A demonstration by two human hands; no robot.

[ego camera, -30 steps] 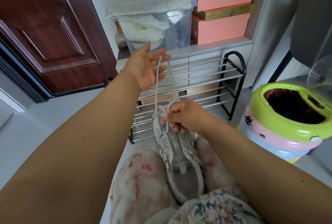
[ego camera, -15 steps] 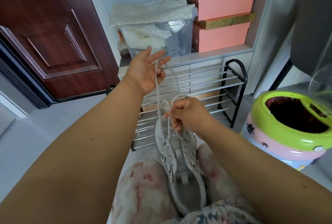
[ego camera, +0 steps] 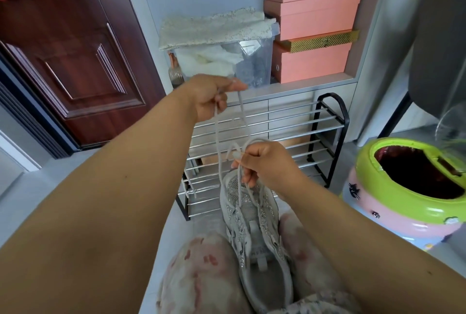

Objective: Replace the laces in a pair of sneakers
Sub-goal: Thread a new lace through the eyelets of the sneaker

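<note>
Both bare forearms reach forward from the near edge. The left hand [ego camera: 210, 97] is raised farther out, fingers curled with thumb and forefinger pinched together. The right hand [ego camera: 262, 162] sits nearer and lower, knuckles up, its fingers [ego camera: 245, 177] curled downward in a pinch.

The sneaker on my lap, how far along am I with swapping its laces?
Done: little that shows; the white lace is still threaded through the eyelets near the toe of the sneaker. In hand: the left hand holds lace strands raised high, and the right hand pinches a loop just above the toe. Left: whether this lace is going in or coming out cannot be told, and no second sneaker is in view.
</note>
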